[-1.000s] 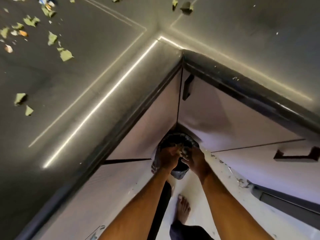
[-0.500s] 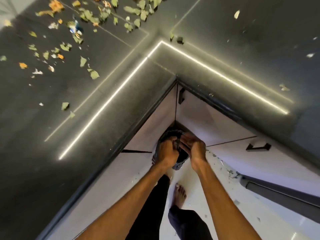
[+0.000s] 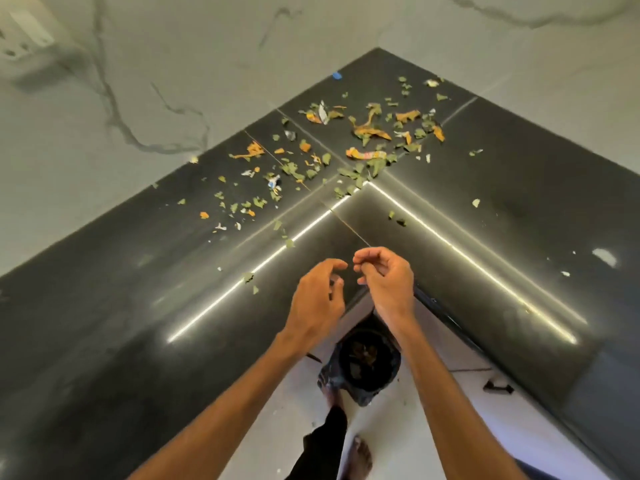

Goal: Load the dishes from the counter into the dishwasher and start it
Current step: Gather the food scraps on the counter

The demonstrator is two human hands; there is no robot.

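both hands have risen from the bin point(image 3: 391, 372) to the counter point(image 3: 104, 323) corner. left hand point(image 3: 318, 299): fingers loosely curled, empty. right hand point(image 3: 388, 282): fingertips drawn together (contents cannot be told). scraps point(image 3: 367, 133) remain ahead; dishes and dishwasher out of view, loading judged not begun.

The glossy black stone corner counter point(image 3: 138, 306) runs in an L-shape, its top reflecting two bright light strips. Green leaf bits and orange peel scraps point(image 3: 367, 129) lie scattered across its back corner.
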